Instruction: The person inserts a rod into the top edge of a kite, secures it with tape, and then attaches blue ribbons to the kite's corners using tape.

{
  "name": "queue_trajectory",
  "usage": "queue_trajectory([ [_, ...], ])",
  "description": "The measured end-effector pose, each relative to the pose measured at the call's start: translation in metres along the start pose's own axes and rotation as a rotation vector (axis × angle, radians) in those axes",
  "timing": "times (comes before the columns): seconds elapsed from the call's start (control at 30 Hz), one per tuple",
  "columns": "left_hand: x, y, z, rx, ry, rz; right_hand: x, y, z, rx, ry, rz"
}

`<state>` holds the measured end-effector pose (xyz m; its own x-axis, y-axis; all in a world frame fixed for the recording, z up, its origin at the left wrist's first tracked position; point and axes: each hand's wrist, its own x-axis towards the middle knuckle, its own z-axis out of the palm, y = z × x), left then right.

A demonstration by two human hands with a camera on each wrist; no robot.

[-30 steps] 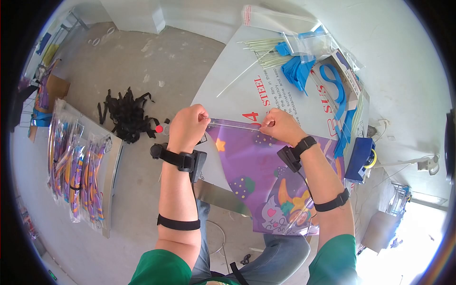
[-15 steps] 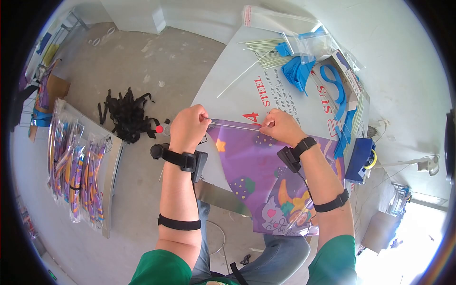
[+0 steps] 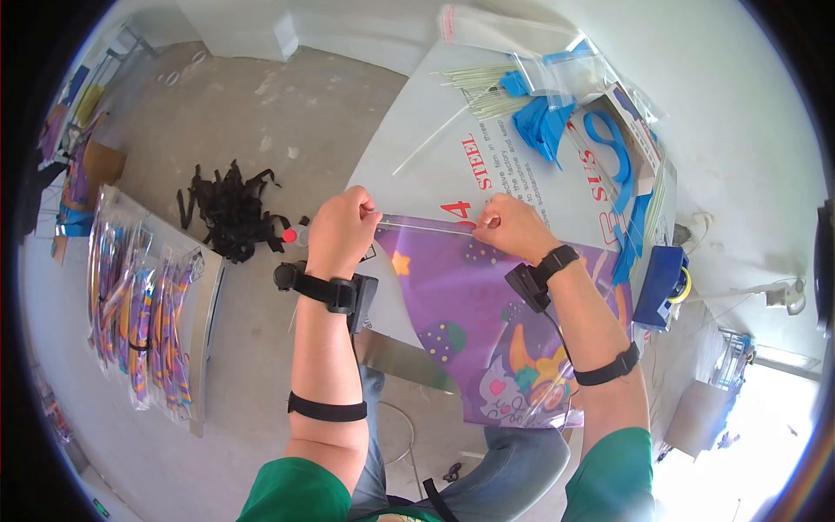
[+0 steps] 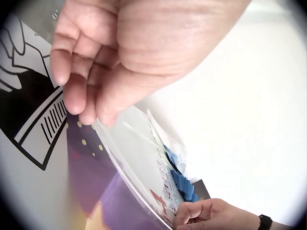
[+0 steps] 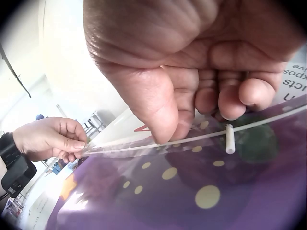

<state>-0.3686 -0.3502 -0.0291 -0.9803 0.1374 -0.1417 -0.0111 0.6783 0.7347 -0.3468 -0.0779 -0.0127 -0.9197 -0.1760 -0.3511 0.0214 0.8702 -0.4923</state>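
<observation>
Two-handed, pinching the far edge of a purple sheet (image 3: 435, 287) between thumb and fingers, with the left hand (image 3: 342, 228) at one end and the right hand (image 3: 515, 231) farther along, just beside a white tube (image 5: 230, 140). Holding it partly over the table (image 3: 413, 196), near blue strips (image 3: 541, 130).

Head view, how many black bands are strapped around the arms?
4: the left wrist band; the left forearm band, nearer the elbow; the right wrist band; the right forearm band, nearer the elbow. Green sleeves could hide others.
</observation>
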Motion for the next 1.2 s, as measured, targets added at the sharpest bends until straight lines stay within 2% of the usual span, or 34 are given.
queue_trajectory([
  [1.2, -0.0011, 0.0057, 0.0051, 0.081, 0.039, -0.044, -0.0017, -0.0039, -0.0004, 0.01, 0.022, 0.016],
])
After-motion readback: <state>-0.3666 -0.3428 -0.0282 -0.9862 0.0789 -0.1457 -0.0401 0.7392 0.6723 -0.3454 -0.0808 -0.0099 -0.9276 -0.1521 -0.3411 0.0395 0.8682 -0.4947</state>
